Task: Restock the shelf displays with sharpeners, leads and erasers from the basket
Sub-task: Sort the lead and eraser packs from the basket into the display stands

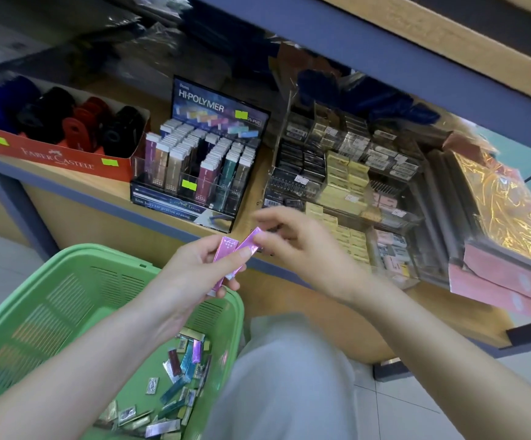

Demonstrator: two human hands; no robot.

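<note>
Left hand (pixel 194 271) grips two slim pink eraser packs (pixel 226 253), thumb across them, held above the green basket (pixel 67 296). Right hand (pixel 305 249) pinches the upper end of the tilted outer pack between thumb and forefinger. More loose packs (pixel 178 376) lie on the basket floor. On the shelf (pixel 251 198): the Hi-Polymer eraser display (pixel 200 160), a red Faber-Castell box (pixel 58 157) of sharpeners (pixel 77 122) to its left, and a clear lead rack (pixel 337 173) to its right.
</note>
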